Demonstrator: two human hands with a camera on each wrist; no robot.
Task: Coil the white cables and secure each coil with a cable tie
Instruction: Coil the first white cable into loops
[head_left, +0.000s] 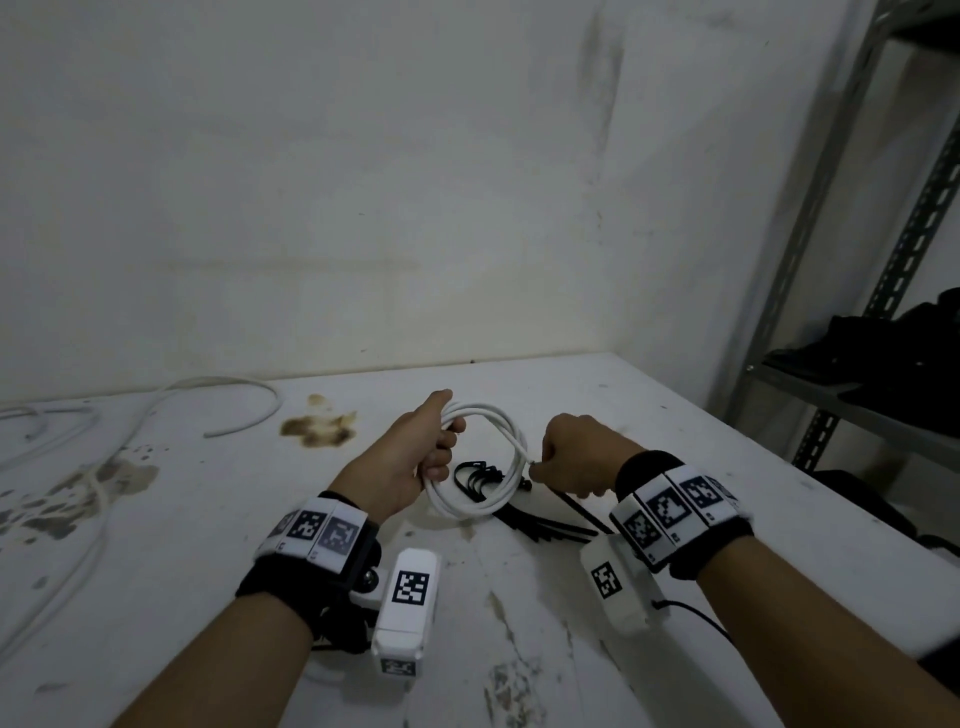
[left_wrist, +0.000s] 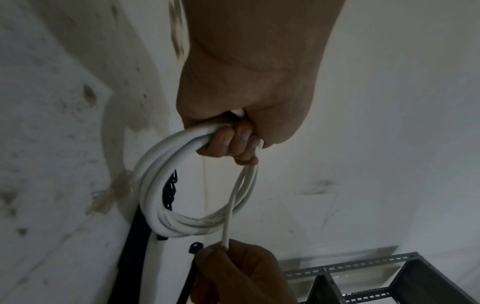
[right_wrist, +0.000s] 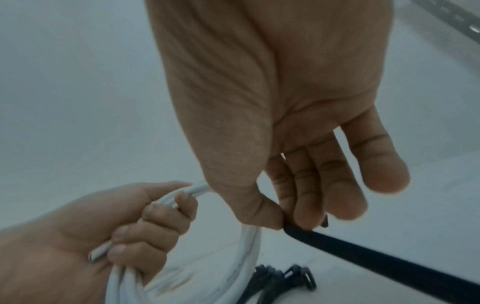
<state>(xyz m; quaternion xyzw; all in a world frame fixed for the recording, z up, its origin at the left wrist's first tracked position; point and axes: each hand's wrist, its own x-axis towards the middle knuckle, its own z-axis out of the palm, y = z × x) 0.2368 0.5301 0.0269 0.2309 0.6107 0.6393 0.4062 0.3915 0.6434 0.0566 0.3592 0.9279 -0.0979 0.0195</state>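
My left hand (head_left: 415, 457) grips a coil of white cable (head_left: 519, 452) by its left side and holds it upright just above the white table (head_left: 675, 415). In the left wrist view its fingers (left_wrist: 233, 144) curl round the bundled loops (left_wrist: 155, 205). My right hand (head_left: 576, 452) is closed at the coil's right side. In the right wrist view thumb and fingers (right_wrist: 291, 224) pinch a black cable tie (right_wrist: 376, 259) that trails back to the right. The left wrist view shows a loose cable end (left_wrist: 228, 222) running into the right fist (left_wrist: 241, 273), beside the tie's head (left_wrist: 196, 247).
A pile of black cable ties (head_left: 540, 527) lies on the table under and behind the coil. Another loose white cable (head_left: 244, 410) sprawls over the table's stained left part. A grey metal shelf rack (head_left: 831, 395) with dark items stands off the table's right edge.
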